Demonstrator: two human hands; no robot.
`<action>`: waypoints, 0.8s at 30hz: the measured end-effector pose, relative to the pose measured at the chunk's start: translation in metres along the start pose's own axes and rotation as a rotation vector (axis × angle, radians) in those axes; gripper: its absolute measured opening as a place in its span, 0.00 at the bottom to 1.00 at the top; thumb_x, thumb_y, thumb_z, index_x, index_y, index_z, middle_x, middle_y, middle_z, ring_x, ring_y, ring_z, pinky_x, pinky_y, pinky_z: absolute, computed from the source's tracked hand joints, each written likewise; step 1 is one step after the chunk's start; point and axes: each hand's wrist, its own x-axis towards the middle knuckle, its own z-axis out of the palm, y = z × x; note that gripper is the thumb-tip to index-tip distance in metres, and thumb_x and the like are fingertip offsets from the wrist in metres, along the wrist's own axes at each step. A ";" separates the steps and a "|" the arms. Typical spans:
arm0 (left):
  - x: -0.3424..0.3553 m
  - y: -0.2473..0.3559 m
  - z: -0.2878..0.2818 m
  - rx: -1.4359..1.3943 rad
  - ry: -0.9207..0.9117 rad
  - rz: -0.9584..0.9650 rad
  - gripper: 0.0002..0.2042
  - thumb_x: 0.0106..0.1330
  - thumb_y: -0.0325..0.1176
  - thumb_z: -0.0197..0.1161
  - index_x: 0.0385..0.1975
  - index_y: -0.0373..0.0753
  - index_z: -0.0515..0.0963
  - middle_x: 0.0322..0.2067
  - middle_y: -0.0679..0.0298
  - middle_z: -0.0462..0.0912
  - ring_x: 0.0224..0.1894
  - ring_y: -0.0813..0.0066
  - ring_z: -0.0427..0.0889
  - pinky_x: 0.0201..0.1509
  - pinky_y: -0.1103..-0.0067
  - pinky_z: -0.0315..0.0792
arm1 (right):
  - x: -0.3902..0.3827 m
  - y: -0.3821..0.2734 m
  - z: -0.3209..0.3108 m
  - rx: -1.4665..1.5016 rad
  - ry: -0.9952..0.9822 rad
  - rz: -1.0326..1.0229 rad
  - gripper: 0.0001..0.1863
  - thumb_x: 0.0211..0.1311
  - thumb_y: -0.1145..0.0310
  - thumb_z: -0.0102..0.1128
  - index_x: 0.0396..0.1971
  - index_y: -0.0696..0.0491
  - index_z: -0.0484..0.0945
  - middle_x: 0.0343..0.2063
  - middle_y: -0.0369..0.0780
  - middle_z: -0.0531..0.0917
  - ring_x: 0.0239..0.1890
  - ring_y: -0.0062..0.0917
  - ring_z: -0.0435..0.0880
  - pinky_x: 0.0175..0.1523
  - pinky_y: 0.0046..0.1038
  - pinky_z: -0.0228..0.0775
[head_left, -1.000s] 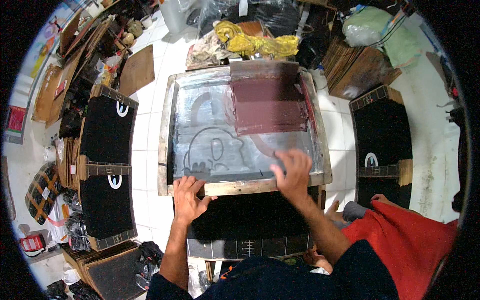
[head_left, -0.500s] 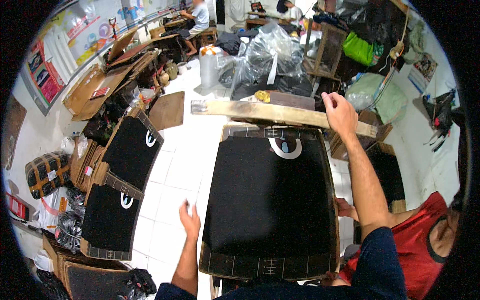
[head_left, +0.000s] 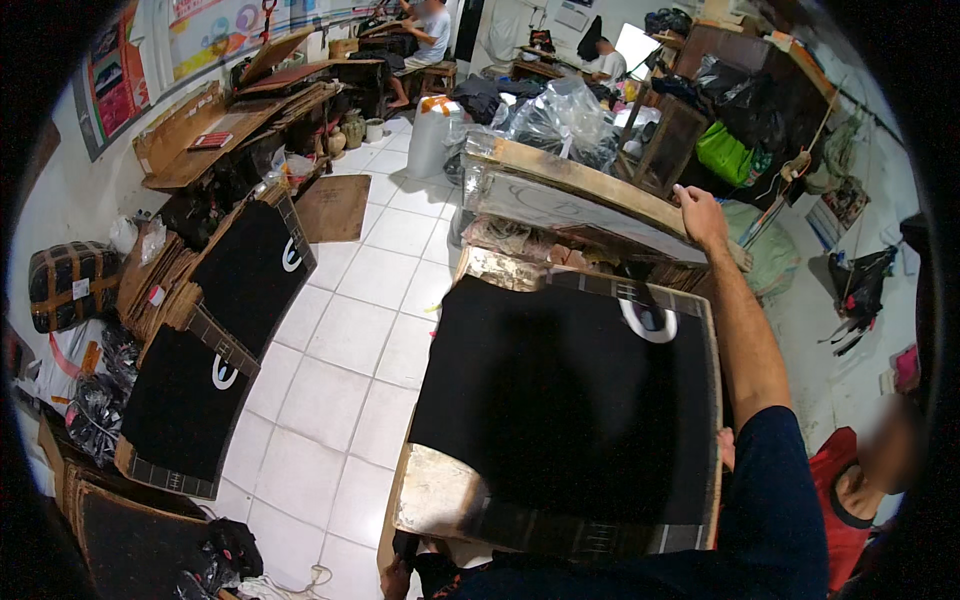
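Observation:
Before me lies a board (head_left: pixel 440 484) with black fabric (head_left: pixel 560 410) on it, printed with a white ring shape (head_left: pixel 650 322). Beyond its far edge, a wood-framed printing screen (head_left: pixel 590 215) stands tilted up. My right hand (head_left: pixel 705 218) grips the screen's frame near its right end. Low by the board's near left corner is my left hand (head_left: pixel 396 578), in shadow, its fingers closed around something dark that I cannot make out. A co-worker's hand (head_left: pixel 727 448) touches the board's right edge.
Two more black printed panels (head_left: pixel 180 420) rest on boards to the left. A brown flat board (head_left: pixel 334 208) lies on the tiled floor (head_left: pixel 325 400). A co-worker in a red top (head_left: pixel 845 470) is at the right. Plastic bags (head_left: pixel 565 115) pile up at the back.
The screen has tilted up, showing its pale mesh face, with my right hand still at its frame. My left hand has dropped from beside the board to its near corner. The view has shifted.

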 end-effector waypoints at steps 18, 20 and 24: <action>-0.006 0.077 -0.063 0.654 0.738 0.246 0.13 0.73 0.37 0.55 0.33 0.37 0.84 0.25 0.52 0.80 0.30 0.46 0.81 0.34 0.54 0.72 | 0.003 -0.010 -0.007 0.031 0.081 -0.035 0.27 0.69 0.40 0.52 0.40 0.49 0.88 0.40 0.47 0.88 0.49 0.44 0.86 0.54 0.41 0.73; 0.011 0.147 -0.110 0.810 0.847 0.405 0.11 0.72 0.39 0.58 0.36 0.40 0.84 0.31 0.54 0.82 0.32 0.51 0.81 0.34 0.57 0.72 | 0.004 -0.012 -0.008 0.035 0.088 -0.025 0.27 0.69 0.40 0.51 0.41 0.48 0.88 0.41 0.47 0.89 0.50 0.45 0.86 0.56 0.41 0.73; 0.007 0.277 -0.227 0.979 1.121 0.374 0.21 0.73 0.50 0.60 0.26 0.39 0.86 0.26 0.50 0.86 0.29 0.48 0.88 0.31 0.58 0.77 | 0.008 -0.010 -0.008 0.007 -0.003 -0.009 0.30 0.67 0.36 0.50 0.53 0.43 0.87 0.51 0.46 0.88 0.55 0.47 0.84 0.61 0.47 0.72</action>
